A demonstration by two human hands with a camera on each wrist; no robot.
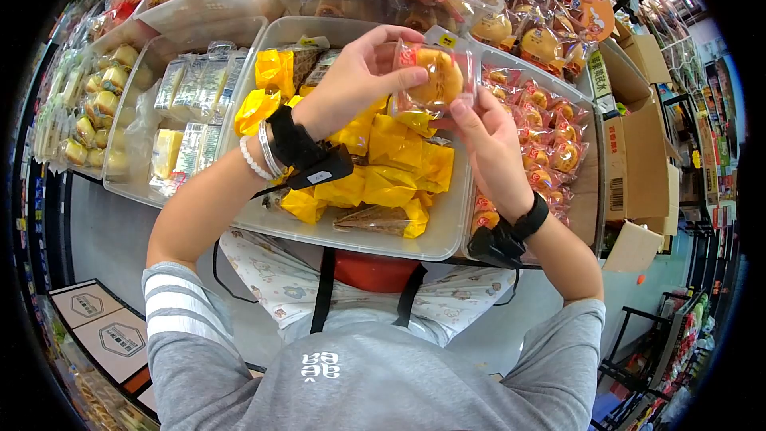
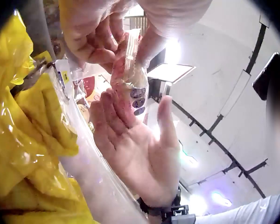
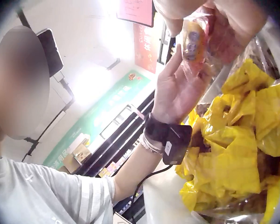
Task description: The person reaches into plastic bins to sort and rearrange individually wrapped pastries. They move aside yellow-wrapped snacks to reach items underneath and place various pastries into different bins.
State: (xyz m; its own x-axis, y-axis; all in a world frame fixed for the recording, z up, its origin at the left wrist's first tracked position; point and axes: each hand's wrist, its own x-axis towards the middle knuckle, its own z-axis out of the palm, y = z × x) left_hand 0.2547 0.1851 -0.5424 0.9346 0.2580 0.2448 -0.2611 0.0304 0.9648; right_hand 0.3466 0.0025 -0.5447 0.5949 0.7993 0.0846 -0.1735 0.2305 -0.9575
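A clear-wrapped round pastry (image 1: 435,80) with red print hangs above the middle bin, held between both hands. My left hand (image 1: 359,84) pinches its left side, thumb across the front and fingers behind. At its lower right, my right hand (image 1: 496,148) has the thumb by the corner and fingers behind the wrapper. The left wrist view shows the wrapper (image 2: 129,70) edge-on, the left hand (image 2: 116,28) above it and the right hand's palm (image 2: 140,154) facing up. In the right wrist view, dark print marks the pastry (image 3: 194,41).
Yellow-wrapped packages (image 1: 391,160) fill much of the middle bin (image 1: 367,243). Red-printed small pastries (image 1: 550,136) lie in the right bin, white-wrapped packs (image 1: 191,88) in the left one. More bagged pastries stand behind; cardboard boxes (image 1: 638,156) are at the right.
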